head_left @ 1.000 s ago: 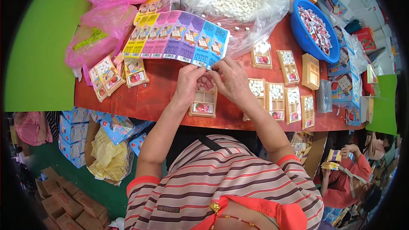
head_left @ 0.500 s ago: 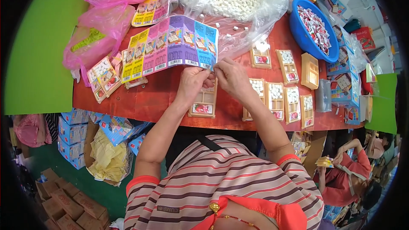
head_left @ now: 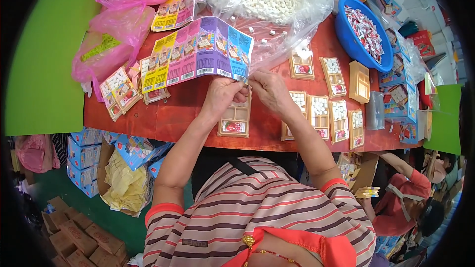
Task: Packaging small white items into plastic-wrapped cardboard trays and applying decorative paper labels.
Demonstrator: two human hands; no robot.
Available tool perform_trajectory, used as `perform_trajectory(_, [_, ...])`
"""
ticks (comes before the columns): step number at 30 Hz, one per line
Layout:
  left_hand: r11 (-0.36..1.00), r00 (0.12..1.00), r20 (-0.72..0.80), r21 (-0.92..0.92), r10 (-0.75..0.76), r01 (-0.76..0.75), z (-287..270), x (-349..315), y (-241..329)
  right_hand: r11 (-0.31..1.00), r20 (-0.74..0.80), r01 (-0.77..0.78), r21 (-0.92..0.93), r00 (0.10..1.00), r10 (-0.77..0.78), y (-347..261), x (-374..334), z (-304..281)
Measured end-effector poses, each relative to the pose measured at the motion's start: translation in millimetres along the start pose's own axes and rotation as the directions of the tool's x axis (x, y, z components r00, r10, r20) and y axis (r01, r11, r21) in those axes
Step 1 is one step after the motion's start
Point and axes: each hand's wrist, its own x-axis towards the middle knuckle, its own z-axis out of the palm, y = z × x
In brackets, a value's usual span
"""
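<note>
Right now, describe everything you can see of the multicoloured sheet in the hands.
The multicoloured sheet looks like printed paper or thin card, with yellow, pink, purple and blue bands bearing small pictures and barcodes. Creased in places, it slants over the red table, its left end hiding part of a tray. The left hand pinches its lower right corner; the right hand is there too, contact unclear.

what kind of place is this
Probably a small packing workshop, judging by the beige compartment trays lined up on the red table, the blue basin heaped with small packets, and the stacked cardboard cartons on the floor.
</note>
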Motion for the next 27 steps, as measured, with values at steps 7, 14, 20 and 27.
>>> perform_trajectory(7, [0.999,0.999,0.027,-0.034,0.032,-0.031,-14,6,14,0.735,0.171,-0.270,0.622,0.963,0.209,39,11,-5])
perform_trajectory(14, [0.990,0.991,-0.119,0.130,0.068,-0.052,-47,32,10,0.474,0.093,-0.270,0.838,0.927,0.365,77,18,-75])
perform_trajectory(20, [0.962,0.978,-0.164,0.258,0.131,-0.085,-52,46,17,0.389,-0.087,-0.064,0.919,0.929,0.359,102,-7,-142])
perform_trajectory(27, [0.744,0.944,-0.206,0.666,0.256,-0.057,-53,36,33,0.471,-0.223,0.082,0.878,0.941,0.253,56,-50,-163])
